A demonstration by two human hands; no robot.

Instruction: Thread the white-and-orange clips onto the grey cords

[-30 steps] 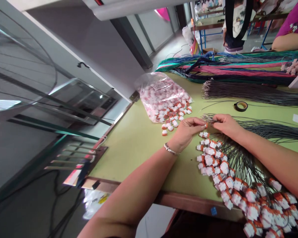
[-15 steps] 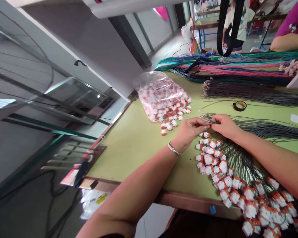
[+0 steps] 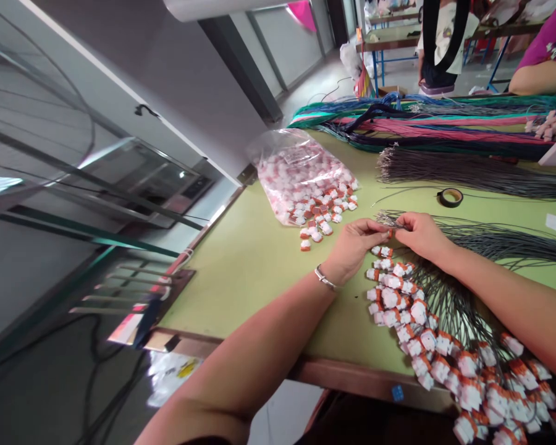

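My left hand (image 3: 352,247) is closed in a pinch on a small orange-and-white connector (image 3: 390,234), mostly hidden by the fingertips. Right beside it, the fingers of my right hand (image 3: 419,236) are pressed together on a dark wire, whose end is hidden between the two hands. Under and beyond the fingers lies a bundle of dark wires (image 3: 500,240) with bare metal ends. Below my hands a pile of connectors (image 3: 419,312) with wires attached spreads toward the table's front edge. Loose connectors (image 3: 315,233) lie to the left of my left hand.
A clear plastic bag (image 3: 301,164) of connectors lies at the back left. Behind my hands are a roll of black tape (image 3: 450,197), another dark wire bundle (image 3: 472,170) and coloured wires (image 3: 445,128). A co-worker's arm (image 3: 542,77) rests at the far right.
My hands stay together in nearly the same place, and a bit more of the orange connector shows between them. The view has shifted slightly.
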